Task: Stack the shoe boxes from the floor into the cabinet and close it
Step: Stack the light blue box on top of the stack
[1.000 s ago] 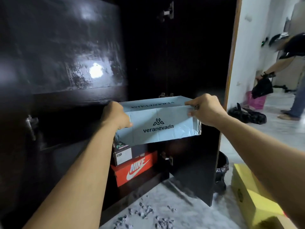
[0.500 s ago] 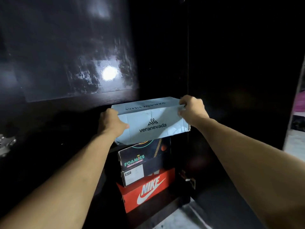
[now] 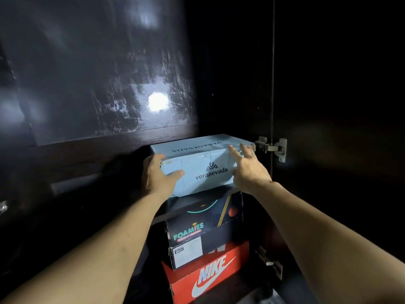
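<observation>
A light blue Veranevada shoe box point(image 3: 201, 163) sits on top of a stack inside the dark cabinet point(image 3: 230, 84). Under it are a black Foamies box point(image 3: 203, 227) and, lowest, a red Nike box point(image 3: 208, 275). My left hand point(image 3: 158, 176) holds the blue box's left end, thumb across the front face. My right hand point(image 3: 247, 170) touches the box's right end with fingers stretched out straight, not curled round it.
The glossy black cabinet door point(image 3: 98, 73) stands open on the left and reflects a light. A metal hinge point(image 3: 271, 148) sits just right of the blue box, with a second hinge point(image 3: 269, 262) lower down. The cabinet's right side is dark.
The blue box has gone deeper into the cabinet and come down onto the Foamies box. My right hand has loosened from a grip to straight fingers. The view has closed in on the cabinet.
</observation>
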A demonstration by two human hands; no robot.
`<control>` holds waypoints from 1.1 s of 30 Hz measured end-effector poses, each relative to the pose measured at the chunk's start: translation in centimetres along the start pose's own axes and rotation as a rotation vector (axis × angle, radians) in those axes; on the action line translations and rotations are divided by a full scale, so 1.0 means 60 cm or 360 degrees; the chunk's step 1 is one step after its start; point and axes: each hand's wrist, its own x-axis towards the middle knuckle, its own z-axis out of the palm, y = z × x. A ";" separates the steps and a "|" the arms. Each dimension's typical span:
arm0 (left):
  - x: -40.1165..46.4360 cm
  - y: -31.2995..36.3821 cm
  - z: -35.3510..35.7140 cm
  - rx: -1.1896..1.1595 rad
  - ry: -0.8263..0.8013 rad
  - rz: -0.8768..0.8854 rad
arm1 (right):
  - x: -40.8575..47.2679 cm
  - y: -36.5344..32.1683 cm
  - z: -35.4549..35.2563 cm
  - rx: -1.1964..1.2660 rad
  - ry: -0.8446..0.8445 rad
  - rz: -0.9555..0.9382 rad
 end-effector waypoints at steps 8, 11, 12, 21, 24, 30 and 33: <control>0.034 -0.014 0.030 0.0134 0.0014 0.0049 | 0.054 0.002 -0.001 -0.0012 -0.0230 0.0038; 0.042 -0.017 0.037 0.0190 0.0028 0.0060 | 0.063 0.001 0.004 0.0005 -0.0269 0.0060; 0.045 -0.018 0.039 0.0197 0.0030 0.0067 | 0.067 0.001 0.007 0.0009 -0.0274 0.0060; 0.072 -0.033 0.052 0.0222 0.0033 0.0099 | 0.092 -0.001 0.028 0.0104 -0.0279 0.0058; 0.077 -0.032 0.056 0.0266 0.0040 0.0093 | 0.101 -0.001 0.030 0.0088 -0.0299 0.0044; 0.077 -0.028 0.065 0.0327 0.0012 0.0071 | 0.087 -0.001 0.004 0.0002 -0.0447 0.0036; 0.078 -0.024 0.065 0.0350 -0.0026 0.0041 | 0.043 0.006 -0.023 -0.0082 -0.0479 0.0055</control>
